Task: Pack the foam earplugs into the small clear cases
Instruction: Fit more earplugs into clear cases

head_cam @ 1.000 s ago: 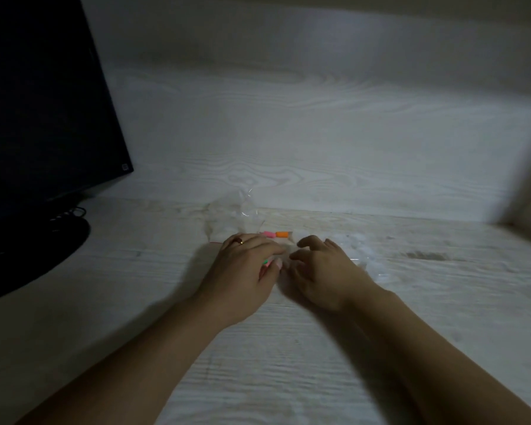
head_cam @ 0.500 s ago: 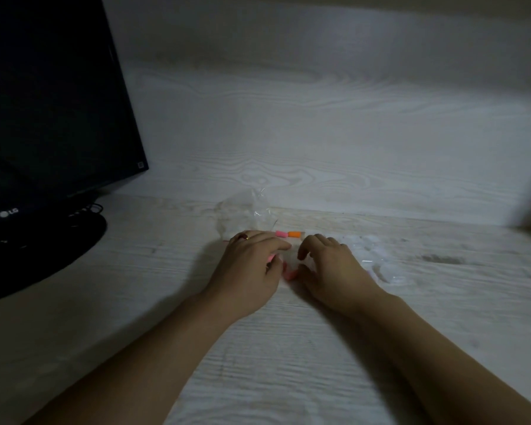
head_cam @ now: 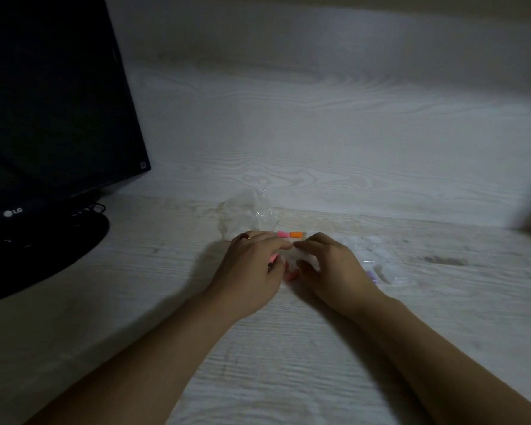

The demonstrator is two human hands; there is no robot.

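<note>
Both hands are drawing closer over the worktop (head_cam: 288,348), the left hand (head_cam: 252,271) pinching a pink earplug (head_cam: 273,257) and the right hand (head_cam: 331,268) curling on a clear case (head_cam: 301,256), which I cannot see well, so the soft plug is risking to slip and roll away.

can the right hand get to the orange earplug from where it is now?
Probably yes. The orange earplug lies bare on the desk just beyond the right hand, beside a pink earplug; nothing covers it, and the left hand sits off to its side.
</note>
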